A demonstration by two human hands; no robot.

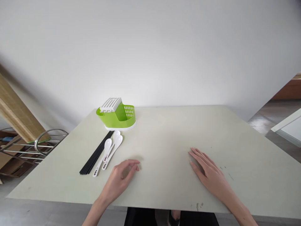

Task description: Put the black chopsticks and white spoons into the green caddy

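My left hand (121, 176) rests on the tabletop with its fingers loosely curled, a gap between thumb and forefinger, holding nothing. Just left of it lie three white spoons (114, 151), bowls pointing away from me and dark markings on their handles. Alongside them is a bundle of black chopsticks (97, 154), slanting away from me. Beyond these stands a green cutlery holder (110, 119) with a white slotted top and a white base. My right hand (209, 174) lies flat on the table, fingers stretched out, away from every object.
The pale table (169, 135) meets a white wall (164, 56) at the back. On the floor side at left are a metal rack (44, 144) and a leaning bamboo-coloured panel (18, 110). A white edge (287, 121) shows beyond the table at right.
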